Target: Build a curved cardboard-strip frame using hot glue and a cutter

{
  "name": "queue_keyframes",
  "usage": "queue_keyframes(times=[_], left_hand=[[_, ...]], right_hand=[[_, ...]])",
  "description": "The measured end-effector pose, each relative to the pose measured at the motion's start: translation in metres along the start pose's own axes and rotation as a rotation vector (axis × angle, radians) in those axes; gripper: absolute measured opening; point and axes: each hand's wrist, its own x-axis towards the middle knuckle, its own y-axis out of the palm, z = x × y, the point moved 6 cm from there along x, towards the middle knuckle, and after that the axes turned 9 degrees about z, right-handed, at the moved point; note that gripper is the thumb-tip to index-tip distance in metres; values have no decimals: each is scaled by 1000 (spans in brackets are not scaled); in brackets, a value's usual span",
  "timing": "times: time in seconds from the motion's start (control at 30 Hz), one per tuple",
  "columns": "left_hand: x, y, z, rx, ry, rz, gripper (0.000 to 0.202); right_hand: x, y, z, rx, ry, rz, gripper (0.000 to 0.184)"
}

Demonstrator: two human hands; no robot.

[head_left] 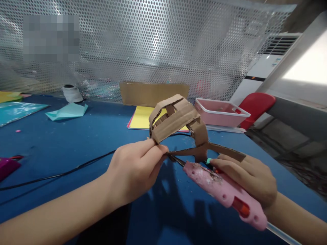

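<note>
The left hand (134, 170) is pinching the lower left corner of a cardboard frame (176, 124), thumb and fingers closed on it, and is holding it up above the blue table (94, 134). The frame is sitting up and to the right of that hand, its bands arching over an open middle, with one strip (227, 151) reaching rightward, just by the other hand's fingers.

The right hand (251, 178) is gripping a pink glue gun (217, 189) from its far side — some of the fingers are hiding behind the body, so I cannot tell how they are wrapping it. The gun's long axis is slanting: the dark tip is pointing up and left, under the frame's lower edge and towards the left fingertips, while a clear glue stick (282, 234) is poking out low at the right. The tip is lying very near the pinched corner — whether it is touching, I cannot tell. The left hand is the nearer one to that tip. Behind, a pink basket (222, 117) is standing on the table.
</note>
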Motion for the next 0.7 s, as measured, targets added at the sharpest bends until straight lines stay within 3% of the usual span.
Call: queue_keyframes(times=[0.33, 0.7], left_hand=[[1, -3, -3, 36, 26, -51, 19], [0, -3, 0, 2, -3, -50, 18]], right_hand=[[6, -5, 7, -121, -40, -18, 19], [8, -5, 10, -92, -58, -55, 16]])
